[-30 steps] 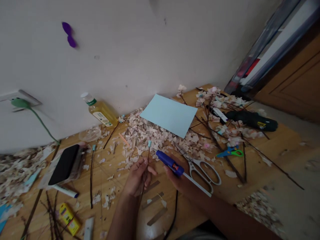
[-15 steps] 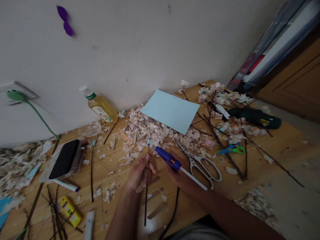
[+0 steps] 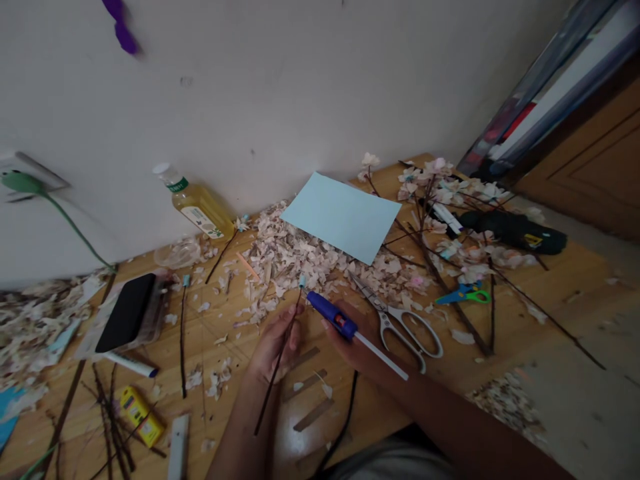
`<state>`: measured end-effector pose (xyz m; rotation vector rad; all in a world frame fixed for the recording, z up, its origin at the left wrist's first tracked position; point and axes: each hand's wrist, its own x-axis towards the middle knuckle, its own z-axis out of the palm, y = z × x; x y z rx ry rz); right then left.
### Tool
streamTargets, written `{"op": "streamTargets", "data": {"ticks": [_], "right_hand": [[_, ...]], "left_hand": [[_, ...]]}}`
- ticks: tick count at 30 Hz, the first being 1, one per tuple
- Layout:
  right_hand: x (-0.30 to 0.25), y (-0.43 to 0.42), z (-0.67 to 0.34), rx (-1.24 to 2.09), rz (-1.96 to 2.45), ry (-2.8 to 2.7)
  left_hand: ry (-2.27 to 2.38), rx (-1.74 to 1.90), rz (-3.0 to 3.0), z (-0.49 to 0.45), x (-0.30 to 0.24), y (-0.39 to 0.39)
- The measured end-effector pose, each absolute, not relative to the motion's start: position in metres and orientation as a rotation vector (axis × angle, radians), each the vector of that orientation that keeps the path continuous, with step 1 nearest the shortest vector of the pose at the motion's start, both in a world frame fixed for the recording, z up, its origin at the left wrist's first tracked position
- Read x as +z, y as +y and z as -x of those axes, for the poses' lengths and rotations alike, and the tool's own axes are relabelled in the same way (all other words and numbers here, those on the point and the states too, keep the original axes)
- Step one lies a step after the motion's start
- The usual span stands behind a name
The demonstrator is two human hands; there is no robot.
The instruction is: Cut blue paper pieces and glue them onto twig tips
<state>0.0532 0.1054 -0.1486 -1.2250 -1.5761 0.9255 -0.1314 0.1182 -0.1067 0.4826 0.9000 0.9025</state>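
Pinched in the fingers of my left hand [image 3: 281, 341] is a thin dark twig [image 3: 273, 381], slanting up to the right, with a small light-blue wrap [image 3: 302, 282] at its top. My right hand [image 3: 350, 337] grips a blue hot glue gun [image 3: 331, 313], a white glue stick [image 3: 381, 357] poking from its rear. The gun's nozzle is beside the twig just below the blue wrap; whether they touch I cannot tell. Close to my right hand lie grey-handled scissors [image 3: 407, 330]. Behind both hands spreads a heap of pale petals [image 3: 295, 257].
A light-blue sheet [image 3: 345, 217] rests on the petals. Flowered branches [image 3: 435, 267] and small blue-green scissors [image 3: 465, 293] lie right. At left are an oil bottle [image 3: 200, 210], a phone [image 3: 127, 313], another blue-tipped twig [image 3: 183, 340], a yellow pack [image 3: 143, 417] and loose twigs [image 3: 111, 427].
The twig in my left hand has tilted, its lower end swinging left and its blue tip slightly right. The glue gun has shifted a little left, nearer the twig. The camera view has moved slightly.
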Motion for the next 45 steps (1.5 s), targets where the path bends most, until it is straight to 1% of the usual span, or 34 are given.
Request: {"op": "streamTargets", "data": {"ticks": [13, 24, 45], "right_hand": [[-0.155, 0.107, -0.053, 0.921, 1.253, -1.563], [-0.151, 0.107, -0.053, 0.882, 1.259, -1.553], [-0.148, 0.108, -0.053, 0.888, 1.270, -1.555]], "left_hand": [[0.913, 0.893, -0.491, 0.131, -0.121, 0.116], [0.861, 0.914, -0.516, 0.128, -0.114, 0.116], [0.840, 0.905, -0.513, 0.129, -0.119, 0.114]]}}
